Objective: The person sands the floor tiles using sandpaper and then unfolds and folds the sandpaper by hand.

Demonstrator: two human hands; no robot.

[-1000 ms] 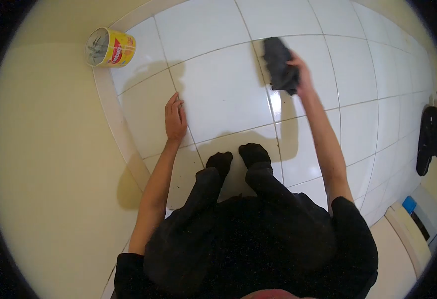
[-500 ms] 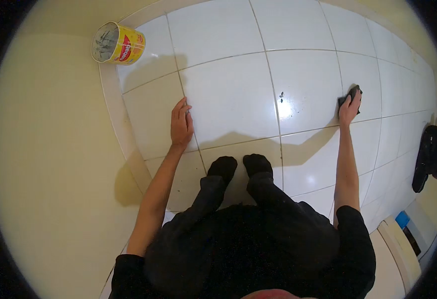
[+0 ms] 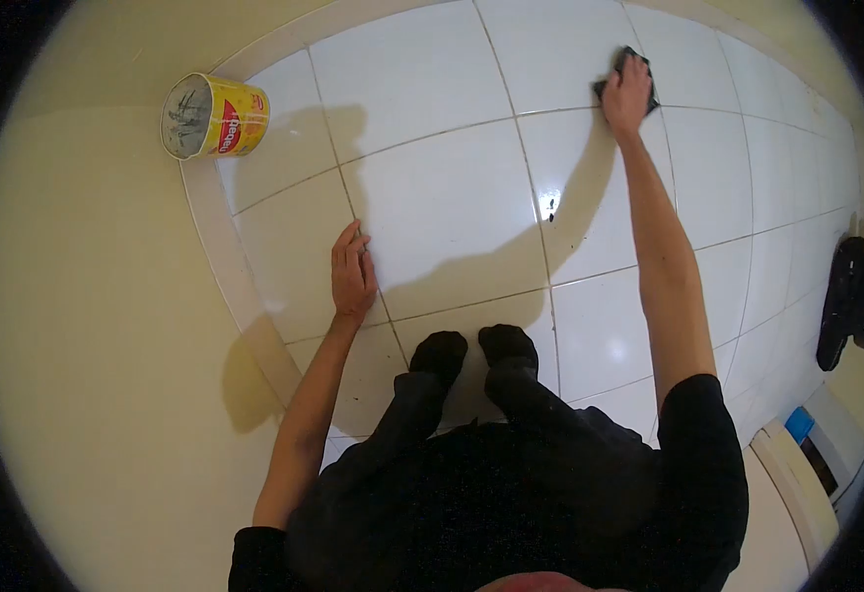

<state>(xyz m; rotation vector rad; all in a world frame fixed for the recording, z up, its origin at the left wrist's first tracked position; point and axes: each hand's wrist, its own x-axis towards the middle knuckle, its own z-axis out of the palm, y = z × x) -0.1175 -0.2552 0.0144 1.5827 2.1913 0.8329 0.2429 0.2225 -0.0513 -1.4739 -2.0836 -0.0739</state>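
Note:
On the white tiled floor, my right hand grips a dark cloth and presses it flat near a grout line at the upper right. Parts of the cloth stick out on both sides of my fingers. My left hand rests on the tiles at the left, fingers stretched forward and holding nothing that I can see. Small dark bits lie by a grout line between my two hands.
A yellow bucket with a grey-smeared inside lies tipped against the wall at the upper left. My feet in black socks are at the lower middle. Dark items and a blue object sit at the right edge.
My right hand has moved the cloth forward and to the left across the tiles. My left hand stays on the floor in nearly the same place. The view has shifted slightly.

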